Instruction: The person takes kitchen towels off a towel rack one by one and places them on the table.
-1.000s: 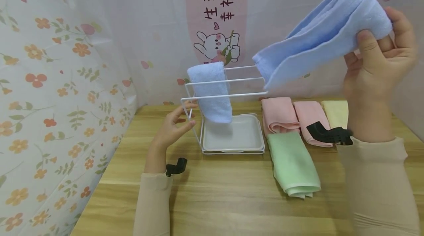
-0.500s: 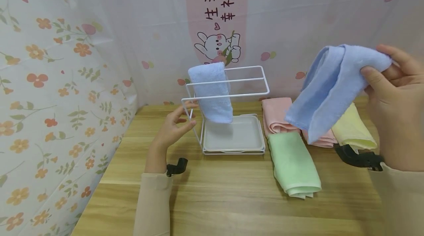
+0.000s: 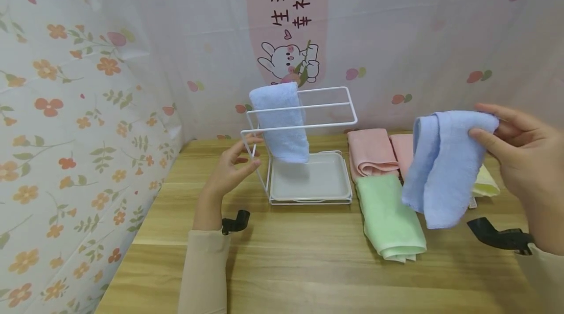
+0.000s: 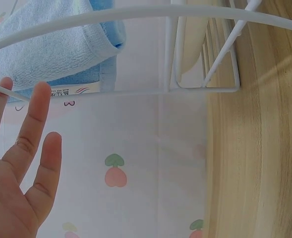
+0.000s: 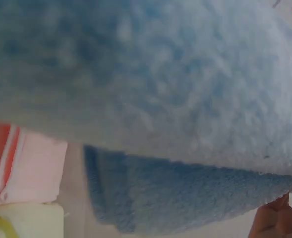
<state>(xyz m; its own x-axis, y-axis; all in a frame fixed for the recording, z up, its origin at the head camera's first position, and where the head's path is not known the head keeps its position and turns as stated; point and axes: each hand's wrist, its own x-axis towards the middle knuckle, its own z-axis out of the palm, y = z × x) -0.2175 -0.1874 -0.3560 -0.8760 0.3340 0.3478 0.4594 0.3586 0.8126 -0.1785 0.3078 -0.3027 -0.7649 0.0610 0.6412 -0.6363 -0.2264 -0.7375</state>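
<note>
My right hand (image 3: 524, 152) pinches a folded light-blue towel (image 3: 454, 172) by its upper end, thumb on the near side. The towel hangs down at the right, over the pink and yellow towels in the head view. The same towel (image 5: 160, 99) fills most of the right wrist view. My left hand (image 3: 233, 164) is at the left side of a white wire rack (image 3: 301, 128), its fingers fairly straight and touching the side wire. In the left wrist view the left hand (image 4: 22, 168) has its fingers spread. Another blue towel (image 3: 282, 123) hangs over the rack's upper bars.
A pale tray (image 3: 310, 177) sits in the rack's base. On the wooden table (image 3: 282, 265) to its right lie a pink towel (image 3: 372, 152), a second pink towel (image 3: 401, 150), a green towel (image 3: 389, 218) and a yellow towel (image 3: 486, 181). A patterned curtain (image 3: 198, 20) stands behind.
My right hand has moved down and rightward with the blue towel, from above the rack's right end to low over the towels. My left hand and the rack have stayed put.
</note>
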